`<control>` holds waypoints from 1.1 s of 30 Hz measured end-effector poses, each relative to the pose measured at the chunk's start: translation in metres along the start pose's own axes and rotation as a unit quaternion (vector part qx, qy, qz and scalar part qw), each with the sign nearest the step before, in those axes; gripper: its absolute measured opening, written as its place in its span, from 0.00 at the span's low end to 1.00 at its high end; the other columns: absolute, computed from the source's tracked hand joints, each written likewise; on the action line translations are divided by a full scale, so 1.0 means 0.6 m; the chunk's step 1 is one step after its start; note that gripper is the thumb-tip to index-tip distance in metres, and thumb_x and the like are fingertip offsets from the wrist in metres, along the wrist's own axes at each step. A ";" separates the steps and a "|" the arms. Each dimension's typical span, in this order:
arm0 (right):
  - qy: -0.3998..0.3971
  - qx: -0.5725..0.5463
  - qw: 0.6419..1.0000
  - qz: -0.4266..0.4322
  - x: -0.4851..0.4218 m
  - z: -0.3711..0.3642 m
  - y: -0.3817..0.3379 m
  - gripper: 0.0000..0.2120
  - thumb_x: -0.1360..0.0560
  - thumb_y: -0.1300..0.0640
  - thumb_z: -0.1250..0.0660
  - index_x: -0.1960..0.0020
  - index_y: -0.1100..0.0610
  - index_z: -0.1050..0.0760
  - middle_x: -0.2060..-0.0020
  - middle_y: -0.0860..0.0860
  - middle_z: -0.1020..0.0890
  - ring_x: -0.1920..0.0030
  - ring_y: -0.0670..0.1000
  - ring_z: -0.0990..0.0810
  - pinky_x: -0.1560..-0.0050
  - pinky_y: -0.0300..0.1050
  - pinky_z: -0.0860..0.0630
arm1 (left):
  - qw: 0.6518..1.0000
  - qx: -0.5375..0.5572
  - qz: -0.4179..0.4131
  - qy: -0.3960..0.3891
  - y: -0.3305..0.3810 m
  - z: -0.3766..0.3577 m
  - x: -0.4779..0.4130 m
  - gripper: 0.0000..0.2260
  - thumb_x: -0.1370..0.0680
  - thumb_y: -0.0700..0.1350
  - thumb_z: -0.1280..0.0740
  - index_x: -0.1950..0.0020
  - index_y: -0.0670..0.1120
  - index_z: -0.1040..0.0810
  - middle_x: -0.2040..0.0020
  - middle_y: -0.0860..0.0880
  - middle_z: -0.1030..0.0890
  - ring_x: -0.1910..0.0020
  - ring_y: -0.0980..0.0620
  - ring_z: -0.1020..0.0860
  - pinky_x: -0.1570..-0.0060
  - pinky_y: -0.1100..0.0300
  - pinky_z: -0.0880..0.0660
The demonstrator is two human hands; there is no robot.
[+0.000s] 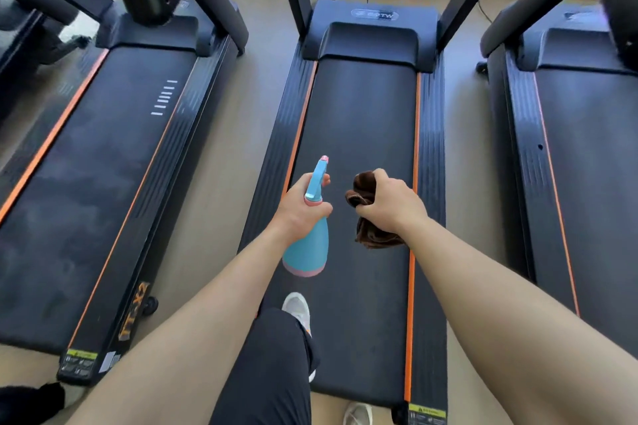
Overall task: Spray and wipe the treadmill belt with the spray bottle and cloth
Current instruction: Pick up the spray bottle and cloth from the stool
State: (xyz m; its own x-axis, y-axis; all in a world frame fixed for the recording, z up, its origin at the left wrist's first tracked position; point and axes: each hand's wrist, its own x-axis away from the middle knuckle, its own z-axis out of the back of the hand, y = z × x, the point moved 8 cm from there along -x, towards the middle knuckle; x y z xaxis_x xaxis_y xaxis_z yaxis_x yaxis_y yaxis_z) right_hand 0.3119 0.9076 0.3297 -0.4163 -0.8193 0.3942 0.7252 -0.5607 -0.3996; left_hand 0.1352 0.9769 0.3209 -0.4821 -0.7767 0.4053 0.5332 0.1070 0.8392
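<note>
Status: looks like the very start, nothing done yet as far as I can judge.

- Treadmills: three with decks in view. The one you're working is centre frame; one neighbour (103, 166) is on the left and one (593, 148) on the right. Dark frame parts at far upper left may belong to a fourth, can't tell.
- Treadmill belt (359, 121): one target, running from bottom centre up to the motor hood. The surface reads dry and matte. I see no wet patch, droplets or wipe streaks, so I'd count both spraying and wiping as not done. The full length is left to do.
- Hands: two, both busy, held over the lower middle of the belt and not touching it.
- Your left hand (300, 207) is wrapped round the neck of the spray bottle (309, 245), with a finger up by the trigger. One bottle, blue with pink trim. Its nozzle points up-frame along the belt.
- Your right hand (393, 203) is clenched round the cloth (374, 235). One cloth, brown and bunched, with its tail hanging below the fist, clear of the belt.
- Shoes: two. One (297, 309) is on the belt's lower left part, so that spot will need wiping after you step off. The other (359, 414) is on the floor at the bottom edge.

Remaining: spray first, then wipe.
</note>
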 end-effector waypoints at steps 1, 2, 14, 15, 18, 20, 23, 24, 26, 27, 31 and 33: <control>0.001 -0.002 1.000 -0.007 -0.031 0.015 -0.013 0.26 0.28 0.44 0.29 0.36 0.51 0.33 0.46 0.52 0.20 0.51 0.56 0.20 0.52 0.54 0.19 | 1.000 -0.003 0.002 -0.003 0.012 0.012 -0.033 0.21 0.23 0.37 0.32 0.33 0.54 0.26 0.44 0.56 0.21 0.55 0.53 0.25 0.53 0.56 0.28; -0.002 -0.005 1.000 -0.015 -0.058 0.031 -0.026 0.26 0.28 0.44 0.29 0.36 0.51 0.33 0.46 0.52 0.20 0.51 0.56 0.20 0.51 0.55 0.19 | 1.000 -0.005 0.007 -0.007 0.025 0.025 -0.061 0.21 0.23 0.37 0.32 0.33 0.54 0.26 0.45 0.57 0.22 0.56 0.54 0.25 0.53 0.56 0.29; -0.011 0.038 0.999 -0.011 -0.252 0.306 -0.158 0.25 0.26 0.44 0.30 0.35 0.52 0.34 0.46 0.52 0.20 0.50 0.57 0.20 0.56 0.50 0.23 | 0.998 -0.039 0.041 -0.030 0.257 0.167 -0.256 0.17 0.23 0.39 0.32 0.39 0.56 0.26 0.54 0.54 0.25 0.58 0.51 0.27 0.54 0.53 0.31; -0.013 0.038 0.999 -0.011 -0.267 0.325 -0.161 0.25 0.26 0.45 0.30 0.35 0.53 0.34 0.46 0.52 0.21 0.51 0.56 0.20 0.56 0.50 0.22 | 0.998 -0.036 0.045 -0.030 0.272 0.168 -0.271 0.17 0.23 0.39 0.32 0.39 0.56 0.26 0.55 0.54 0.26 0.58 0.51 0.27 0.54 0.53 0.31; -0.017 0.030 0.999 -0.006 -0.319 0.376 -0.163 0.25 0.26 0.45 0.29 0.35 0.52 0.34 0.46 0.52 0.21 0.52 0.56 0.20 0.55 0.51 0.20 | 0.998 -0.031 0.052 -0.024 0.324 0.164 -0.314 0.17 0.23 0.38 0.33 0.38 0.55 0.26 0.55 0.55 0.25 0.58 0.51 0.27 0.55 0.53 0.31; -0.031 0.035 0.999 -0.005 -0.352 0.406 -0.159 0.25 0.26 0.45 0.30 0.36 0.52 0.35 0.46 0.52 0.21 0.52 0.56 0.21 0.56 0.51 0.21 | 0.998 -0.022 0.060 -0.020 0.355 0.156 -0.343 0.17 0.23 0.37 0.33 0.38 0.55 0.26 0.56 0.56 0.26 0.58 0.52 0.27 0.55 0.54 0.31; -0.039 0.045 0.998 0.009 -0.412 0.447 -0.152 0.25 0.26 0.44 0.30 0.36 0.53 0.35 0.45 0.53 0.21 0.49 0.58 0.20 0.54 0.52 0.22 | 0.998 -0.014 0.062 -0.010 0.399 0.147 -0.392 0.18 0.23 0.37 0.33 0.36 0.54 0.26 0.54 0.59 0.26 0.57 0.53 0.26 0.53 0.54 0.31; -0.040 0.051 0.998 0.011 -0.432 0.461 -0.148 0.26 0.26 0.44 0.30 0.36 0.53 0.35 0.44 0.54 0.22 0.48 0.59 0.21 0.54 0.52 0.23 | 0.998 -0.011 0.062 -0.002 0.411 0.146 -0.412 0.18 0.23 0.37 0.33 0.36 0.54 0.26 0.53 0.59 0.25 0.57 0.53 0.26 0.53 0.53 0.30; -0.045 0.061 0.997 0.017 -0.470 0.483 -0.141 0.26 0.26 0.43 0.30 0.35 0.54 0.35 0.43 0.55 0.22 0.46 0.61 0.21 0.54 0.51 0.25 | 0.998 -0.004 0.061 0.009 0.431 0.143 -0.447 0.18 0.23 0.37 0.33 0.36 0.54 0.26 0.51 0.57 0.24 0.56 0.52 0.26 0.52 0.52 0.30; -0.047 0.062 0.997 0.017 -0.489 0.491 -0.138 0.26 0.26 0.43 0.30 0.35 0.54 0.35 0.43 0.55 0.22 0.46 0.61 0.21 0.54 0.52 0.25 | 0.998 0.000 0.062 0.012 0.438 0.142 -0.464 0.18 0.23 0.37 0.33 0.36 0.55 0.26 0.50 0.56 0.24 0.55 0.52 0.26 0.52 0.53 0.30; -0.055 0.068 0.996 0.015 -0.571 0.501 -0.132 0.27 0.27 0.43 0.30 0.35 0.54 0.36 0.43 0.55 0.22 0.47 0.61 0.21 0.53 0.53 0.23 | 0.997 0.012 0.074 0.013 0.445 0.144 -0.539 0.19 0.23 0.38 0.32 0.35 0.54 0.27 0.47 0.55 0.23 0.55 0.53 0.25 0.54 0.55 0.30; -0.061 0.074 0.995 0.013 -0.616 0.486 -0.132 0.27 0.26 0.43 0.30 0.35 0.54 0.35 0.44 0.56 0.22 0.48 0.60 0.21 0.53 0.53 0.23 | 0.997 0.002 0.074 0.006 0.430 0.146 -0.585 0.18 0.22 0.39 0.32 0.36 0.54 0.27 0.44 0.53 0.22 0.54 0.53 0.25 0.52 0.54 0.28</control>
State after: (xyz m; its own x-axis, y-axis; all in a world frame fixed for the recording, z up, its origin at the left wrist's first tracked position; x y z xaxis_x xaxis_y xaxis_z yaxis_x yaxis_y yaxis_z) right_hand 0.5684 1.2898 0.4566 -0.3345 -0.8074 0.4861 0.8112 -0.5092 -0.2875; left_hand 0.3810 1.3316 0.4266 -0.3894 -0.7601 0.5201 0.5944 0.2240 0.7723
